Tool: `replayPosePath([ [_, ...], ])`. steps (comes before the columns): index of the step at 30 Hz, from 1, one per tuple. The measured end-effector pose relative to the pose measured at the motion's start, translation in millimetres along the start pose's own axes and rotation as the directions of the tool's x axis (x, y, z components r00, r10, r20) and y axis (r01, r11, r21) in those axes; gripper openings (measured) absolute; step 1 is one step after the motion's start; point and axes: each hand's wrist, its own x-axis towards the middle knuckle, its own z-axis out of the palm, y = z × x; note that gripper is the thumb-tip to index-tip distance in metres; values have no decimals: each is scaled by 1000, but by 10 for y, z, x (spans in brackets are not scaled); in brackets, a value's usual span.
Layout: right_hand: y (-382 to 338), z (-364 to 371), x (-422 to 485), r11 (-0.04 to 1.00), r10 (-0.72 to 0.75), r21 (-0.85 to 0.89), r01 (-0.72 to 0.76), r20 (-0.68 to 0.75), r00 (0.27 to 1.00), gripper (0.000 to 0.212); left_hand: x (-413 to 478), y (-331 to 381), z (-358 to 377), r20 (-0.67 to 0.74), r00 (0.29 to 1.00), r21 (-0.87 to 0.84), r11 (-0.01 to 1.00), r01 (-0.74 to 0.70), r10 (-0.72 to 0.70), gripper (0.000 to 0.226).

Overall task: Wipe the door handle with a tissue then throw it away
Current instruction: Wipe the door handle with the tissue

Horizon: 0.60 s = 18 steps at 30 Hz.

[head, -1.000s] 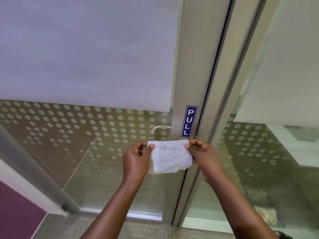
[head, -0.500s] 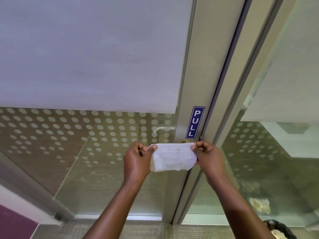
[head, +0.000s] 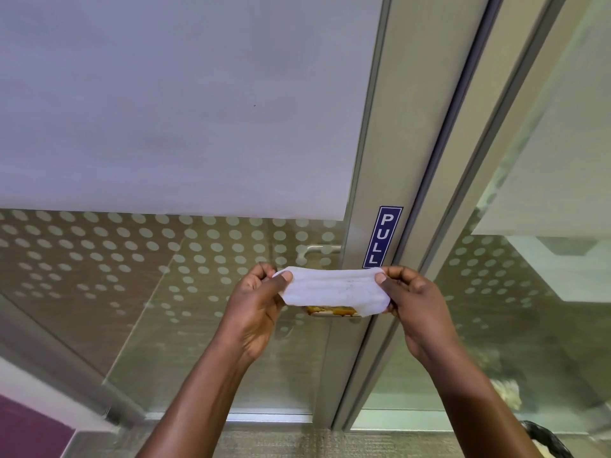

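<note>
A white tissue (head: 334, 290) is stretched flat between my two hands in front of the glass door. My left hand (head: 261, 304) pinches its left end between thumb and fingers, and my right hand (head: 413, 299) pinches its right end. Just under the tissue's lower edge shows part of the door handle (head: 330, 312), a metal lever smeared with brown dirt. Most of the handle is hidden behind the tissue. A second handle (head: 319, 250) shows on the far side of the glass.
The aluminium door frame (head: 370, 160) carries a blue PULL sticker (head: 383, 238). Dotted frosted glass (head: 132, 259) fills the door to the left. A black bin's rim (head: 549, 439) peeks in at the bottom right corner, on the floor.
Both hands have pulled the tissue wider and flatter, and the dirty handle now shows under its lower edge. The view has shifted slightly, bringing the bin into the corner.
</note>
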Motion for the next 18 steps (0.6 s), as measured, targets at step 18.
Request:
replayPosePath([
  [18,-164,-113,-143,822,200,502,-269,187,962,25,-169,53,-14,147,983,-87,991,-99,111,19],
])
